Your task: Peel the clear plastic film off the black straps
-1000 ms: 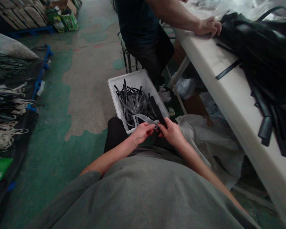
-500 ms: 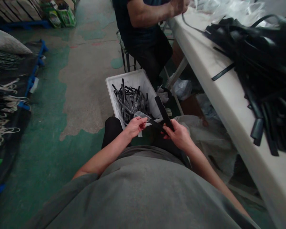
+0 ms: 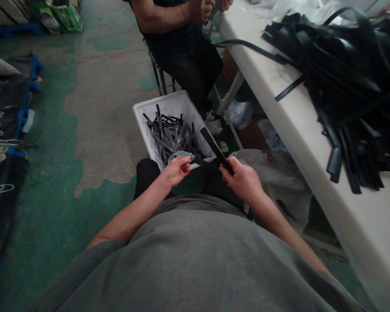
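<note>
My left hand (image 3: pixel 177 170) is closed in a pinch on a clear plastic strip (image 3: pixel 181 154), where it meets one end of a black strap (image 3: pixel 204 164). The other end of that flat strap runs into my right hand (image 3: pixel 243 177), whose fingers are wrapped round it. From the right fist a stiff black length (image 3: pixel 216 147) points up and to the left; whether it belongs to the same strap I cannot tell. Just beyond both hands stands a white plastic bin (image 3: pixel 142 123), holding a tangle of black and clear strips (image 3: pixel 170 134).
A white table (image 3: pixel 299 125) runs along the right, with a large heap of black straps (image 3: pixel 344 78) on it. A co-worker (image 3: pixel 182 47) sits at its far end. Bundled cords (image 3: pixel 0 149) lie on a pallet at left. Plastic bags (image 3: pixel 239 112) lie under the table.
The view has shifted a little to the right. Both my hands keep their hold, and the strap between them looks straighter. The co-worker's hands have drawn back from the table.
</note>
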Motion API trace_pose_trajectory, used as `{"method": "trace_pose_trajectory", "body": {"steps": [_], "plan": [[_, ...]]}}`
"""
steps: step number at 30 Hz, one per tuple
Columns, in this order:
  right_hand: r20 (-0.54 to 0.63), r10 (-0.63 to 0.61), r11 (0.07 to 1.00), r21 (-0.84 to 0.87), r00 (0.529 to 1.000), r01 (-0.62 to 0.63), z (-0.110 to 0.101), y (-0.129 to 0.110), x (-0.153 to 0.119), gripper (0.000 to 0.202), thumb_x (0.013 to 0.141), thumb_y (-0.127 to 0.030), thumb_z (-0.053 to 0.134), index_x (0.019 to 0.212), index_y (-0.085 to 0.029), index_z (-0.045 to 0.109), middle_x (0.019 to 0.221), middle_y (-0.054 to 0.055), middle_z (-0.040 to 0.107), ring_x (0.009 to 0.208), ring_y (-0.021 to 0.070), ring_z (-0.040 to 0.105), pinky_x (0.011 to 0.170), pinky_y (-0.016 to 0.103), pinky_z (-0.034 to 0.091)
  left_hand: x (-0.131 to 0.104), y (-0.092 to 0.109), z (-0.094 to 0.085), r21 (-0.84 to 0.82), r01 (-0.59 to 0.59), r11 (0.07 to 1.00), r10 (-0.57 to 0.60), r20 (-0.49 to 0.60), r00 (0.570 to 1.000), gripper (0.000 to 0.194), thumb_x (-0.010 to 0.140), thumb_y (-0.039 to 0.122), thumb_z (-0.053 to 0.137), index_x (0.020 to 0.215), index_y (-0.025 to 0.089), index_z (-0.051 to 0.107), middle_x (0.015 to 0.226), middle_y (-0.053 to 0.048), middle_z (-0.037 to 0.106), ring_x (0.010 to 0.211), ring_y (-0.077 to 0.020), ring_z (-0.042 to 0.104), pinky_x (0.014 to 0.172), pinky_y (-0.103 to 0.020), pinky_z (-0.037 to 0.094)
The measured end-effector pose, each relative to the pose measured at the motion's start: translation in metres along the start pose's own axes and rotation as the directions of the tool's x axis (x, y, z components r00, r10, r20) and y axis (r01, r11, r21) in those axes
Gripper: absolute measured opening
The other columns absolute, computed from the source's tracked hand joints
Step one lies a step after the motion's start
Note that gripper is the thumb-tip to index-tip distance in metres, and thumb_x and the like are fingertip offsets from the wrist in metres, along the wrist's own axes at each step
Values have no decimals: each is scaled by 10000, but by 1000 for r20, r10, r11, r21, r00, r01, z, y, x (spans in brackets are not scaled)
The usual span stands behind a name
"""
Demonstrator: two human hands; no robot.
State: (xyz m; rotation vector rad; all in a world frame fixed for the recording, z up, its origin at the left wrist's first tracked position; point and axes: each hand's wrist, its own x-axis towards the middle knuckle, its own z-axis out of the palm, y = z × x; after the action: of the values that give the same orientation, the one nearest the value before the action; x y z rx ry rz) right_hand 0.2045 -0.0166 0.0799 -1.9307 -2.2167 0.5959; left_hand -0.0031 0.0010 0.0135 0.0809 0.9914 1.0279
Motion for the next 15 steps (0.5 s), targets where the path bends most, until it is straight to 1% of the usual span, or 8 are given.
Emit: {"method": "trace_pose_trajectory", "body": {"steps": [2, 4, 6, 8, 10, 11, 13, 15], "plan": [[-5, -30, 998, -62, 1000, 30, 2, -4, -4, 185, 908, -365, 490, 962, -219, 591, 683, 43, 683, 585, 208, 612, 516, 269, 280, -2, -14, 3, 41, 37, 999, -38, 41, 998, 236, 692, 137, 781, 681, 145, 546, 553, 64, 522, 465, -33, 506, 456, -140, 424], [14, -52, 995, -80, 999, 53, 7, -10, -5, 188, 911, -350, 483, 972, -214, 597, 715, 56, 696, 612, 216, 625, 519, 272, 271, -3, -26, 7, 51, 61, 997, -65, 79, 995, 257, 683, 170, 795, 672, 148, 539, 556, 62, 523, 474, -43, 516, 465, -152, 434], [29, -47, 998, -46, 998, 48, 12, -12, -3, 185, 914, -341, 479, 978, -213, 596, 726, 55, 704, 623, 215, 634, 521, 268, 284, -3, -25, 11, 40, 30, 999, -34, 100, 994, 245, 674, 186, 799, 675, 149, 557, 555, 63, 530, 478, -45, 514, 478, -158, 436], [-5, -13, 1000, 25, 1000, 14, 11, -10, -1, 188, 915, -351, 479, 977, -213, 590, 710, 49, 703, 608, 210, 636, 526, 263, 318, -1, -8, 13, 72, -97, 993, 89, 103, 991, 196, 654, 161, 800, 722, 143, 618, 579, 58, 570, 476, -35, 494, 478, -150, 413], [-59, 8, 992, 129, 998, -1, 5, -8, 2, 195, 913, -368, 485, 980, -212, 579, 711, 44, 706, 583, 199, 636, 540, 262, 369, 2, 21, 16, 180, -250, 951, 226, 143, 964, 216, 618, 106, 803, 794, 133, 681, 643, 40, 634, 500, -30, 495, 489, -145, 396], [-82, 6, 983, 183, 997, 9, 2, -8, 3, 195, 910, -374, 491, 979, -212, 574, 720, 41, 709, 570, 191, 637, 550, 263, 394, 4, 37, 19, 237, -305, 922, 268, 175, 947, 244, 603, 83, 803, 820, 126, 701, 669, 29, 654, 513, -32, 500, 492, -145, 389], [-99, -23, 962, 269, 995, 49, -4, -10, 4, 188, 900, -376, 508, 975, -214, 564, 737, 35, 716, 555, 179, 643, 569, 264, 431, 7, 61, 23, 303, -350, 886, 289, 230, 929, 258, 594, 70, 800, 835, 117, 722, 662, 19, 656, 518, -39, 504, 490, -151, 379], [-78, -58, 945, 319, 995, 80, -5, -13, 3, 177, 893, -377, 516, 967, -221, 557, 726, 22, 716, 539, 170, 645, 567, 261, 446, 10, 69, 23, 302, -356, 884, 294, 231, 927, 246, 602, 95, 800, 836, 123, 732, 623, 27, 634, 498, -39, 489, 477, -155, 371]]}}
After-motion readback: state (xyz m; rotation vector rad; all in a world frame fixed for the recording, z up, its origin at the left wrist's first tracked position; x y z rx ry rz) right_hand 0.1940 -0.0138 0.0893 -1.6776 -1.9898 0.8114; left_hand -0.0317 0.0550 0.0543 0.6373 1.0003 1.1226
